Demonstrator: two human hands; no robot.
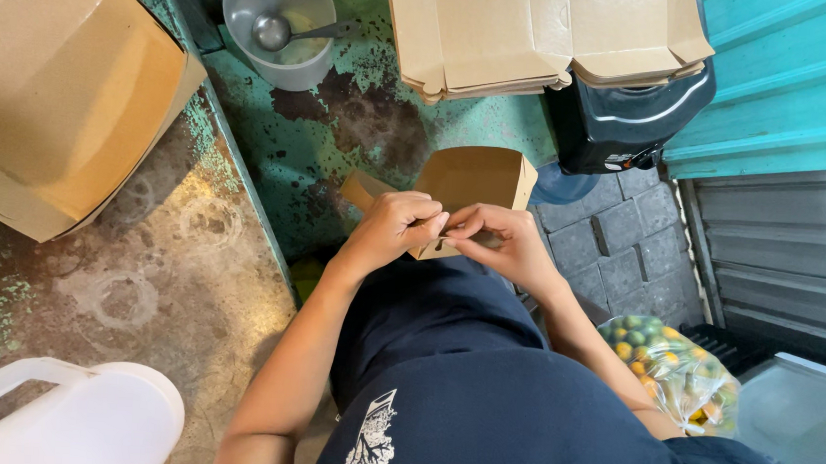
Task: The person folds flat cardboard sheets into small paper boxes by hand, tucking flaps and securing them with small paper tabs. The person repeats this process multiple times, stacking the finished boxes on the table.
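Observation:
A small brown cardboard box is held in front of my body, its inside facing up and one flap sticking out to the left. My left hand grips the near edge of the box with curled fingers. My right hand pinches the same near edge from the right, fingertips touching those of the left hand. Both hands hide the box's near wall.
A stack of flat brown box blanks lies at the top. A large cardboard box sits left. A clear tub with a metal ladle, a black container, a white jug and a bag of small citrus fruit surround me.

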